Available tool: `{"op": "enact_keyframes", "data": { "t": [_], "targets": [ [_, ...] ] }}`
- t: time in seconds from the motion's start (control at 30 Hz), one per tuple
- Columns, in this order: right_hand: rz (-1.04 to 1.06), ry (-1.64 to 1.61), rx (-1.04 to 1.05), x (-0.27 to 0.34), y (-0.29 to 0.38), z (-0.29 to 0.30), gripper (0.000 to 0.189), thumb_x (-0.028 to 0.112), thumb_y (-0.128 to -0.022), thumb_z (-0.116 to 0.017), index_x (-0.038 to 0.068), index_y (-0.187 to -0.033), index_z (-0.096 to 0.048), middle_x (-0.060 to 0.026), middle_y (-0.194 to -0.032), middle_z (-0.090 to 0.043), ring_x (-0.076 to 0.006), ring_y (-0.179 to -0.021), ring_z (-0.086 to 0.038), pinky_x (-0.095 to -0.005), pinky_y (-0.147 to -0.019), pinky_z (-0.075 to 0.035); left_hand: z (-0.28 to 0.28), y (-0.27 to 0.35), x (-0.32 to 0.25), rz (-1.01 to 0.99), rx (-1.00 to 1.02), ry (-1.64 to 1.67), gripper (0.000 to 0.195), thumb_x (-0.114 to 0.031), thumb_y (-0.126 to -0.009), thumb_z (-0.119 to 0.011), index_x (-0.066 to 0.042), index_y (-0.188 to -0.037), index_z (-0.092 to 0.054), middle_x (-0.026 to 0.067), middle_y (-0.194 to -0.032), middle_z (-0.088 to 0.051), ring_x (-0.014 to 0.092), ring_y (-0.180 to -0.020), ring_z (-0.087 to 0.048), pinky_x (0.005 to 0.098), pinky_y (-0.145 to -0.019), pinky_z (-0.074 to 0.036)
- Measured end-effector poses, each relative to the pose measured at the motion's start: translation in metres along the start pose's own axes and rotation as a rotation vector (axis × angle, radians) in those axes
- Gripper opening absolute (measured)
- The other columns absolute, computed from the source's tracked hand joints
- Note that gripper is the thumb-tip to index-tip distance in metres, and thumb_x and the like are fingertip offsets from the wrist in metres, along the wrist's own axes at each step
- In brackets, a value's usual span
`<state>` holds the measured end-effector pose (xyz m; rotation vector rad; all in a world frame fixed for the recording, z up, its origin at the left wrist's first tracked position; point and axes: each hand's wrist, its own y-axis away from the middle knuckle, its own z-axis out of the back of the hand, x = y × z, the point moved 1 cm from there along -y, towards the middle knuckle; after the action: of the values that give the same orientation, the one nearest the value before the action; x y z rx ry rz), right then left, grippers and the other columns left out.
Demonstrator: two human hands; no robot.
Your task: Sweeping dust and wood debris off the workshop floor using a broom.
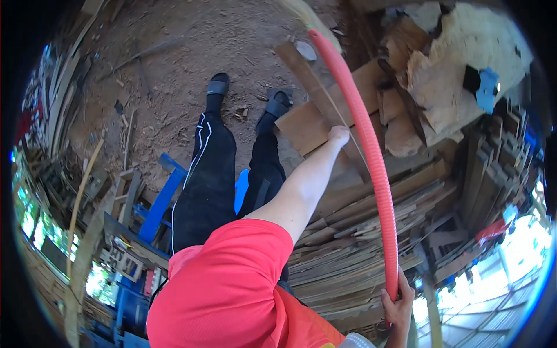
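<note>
My left arm reaches out from a red sleeve. Its closed fist, my left hand (pixel 339 134), is over the edge of a narrow brown board (pixel 304 71), beside a long red ridged handle (pixel 367 126). Whether it grips the board, touches the handle or is merely in front of them cannot be told. At the lower right my right hand (pixel 398 300) is wrapped around the near end of that handle. Pale, blurred bristles (pixel 320 26), like a straw broom's, show at the handle's far end.
My sandalled feet (pixel 217 85) stand on a dirt floor (pixel 174 65) strewn with wood scraps. Stacked planks (pixel 348 252) lie at my right, below a large pale wood slab (pixel 465 65). A flat brown sheet (pixel 304 126) lies near my foot. Blue metal framing (pixel 161 209) stands at left.
</note>
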<state>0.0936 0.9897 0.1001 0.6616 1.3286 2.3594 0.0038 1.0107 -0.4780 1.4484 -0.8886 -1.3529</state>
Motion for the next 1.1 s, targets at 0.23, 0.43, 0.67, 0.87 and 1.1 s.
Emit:
{"op": "enact_keyframes", "data": {
  "t": [0.23,0.43,0.67,0.87,1.1],
  "targets": [
    [-0.013,-0.03,0.019,0.037,-0.016,-0.039,0.064,0.0,-0.077,-0.062,0.001,-0.138,-0.041,-0.0027,-0.068,-0.055,-0.007,-0.056,-0.051,-0.0235,-0.053,-0.045,0.147,0.021,-0.015,-0.134,0.189,0.176,0.045,-0.045,-0.092,-0.05,-0.004,-0.106,-0.064,0.009,-0.094,-0.068,0.017,-0.064,-0.062,0.0326,-0.054,-0.05],
    [-0.026,-0.115,0.281,0.07,-0.042,-0.106,0.061,0.006,-0.084,-0.062,0.002,-0.14,-0.039,-0.0023,-0.073,-0.056,-0.0081,-0.056,-0.052,-0.0233,-0.053,-0.047,0.264,0.119,-0.027,-0.142,0.161,0.766,0.077,-0.067,-0.09,-0.034,0.002,-0.112,-0.059,0.0126,-0.097,-0.067,0.015,-0.059,-0.061,0.026,-0.051,-0.048],
    [0.123,0.21,0.697,0.136,-0.111,-0.237,0.057,0.019,-0.088,-0.06,0.007,-0.14,-0.039,0.0001,-0.065,-0.05,-0.0082,-0.049,-0.048,-0.0243,-0.044,-0.042,0.362,0.215,0.07,-0.143,-0.352,1.147,0.082,-0.066,-0.088,-0.044,0.002,-0.132,-0.031,0.0096,-0.09,-0.06,0.014,-0.055,-0.059,0.0236,-0.043,-0.047],
    [-0.107,0.308,1.029,0.177,-0.178,-0.405,0.042,0.025,-0.09,-0.057,0.004,-0.125,-0.049,-0.0014,-0.059,-0.05,-0.0119,-0.04,-0.049,-0.0255,-0.038,-0.04,0.393,0.231,0.198,0.168,-0.465,1.159,0.042,-0.044,-0.089,-0.058,-0.008,-0.109,-0.048,0.0046,-0.097,-0.057,0.016,-0.077,-0.062,0.0357,-0.065,-0.054],
    [-0.087,0.527,0.957,0.204,-0.255,-0.554,0.025,0.026,-0.086,-0.061,0.004,-0.097,-0.059,-0.0033,-0.066,-0.056,-0.0117,-0.046,-0.051,-0.0267,-0.041,-0.044,0.444,0.138,0.25,0.115,-0.303,1.384,0.062,-0.029,-0.088,-0.059,-0.019,-0.139,-0.023,0.0102,-0.11,-0.055,0.025,-0.096,-0.059,0.0445,-0.076,-0.053]
  ]
}}
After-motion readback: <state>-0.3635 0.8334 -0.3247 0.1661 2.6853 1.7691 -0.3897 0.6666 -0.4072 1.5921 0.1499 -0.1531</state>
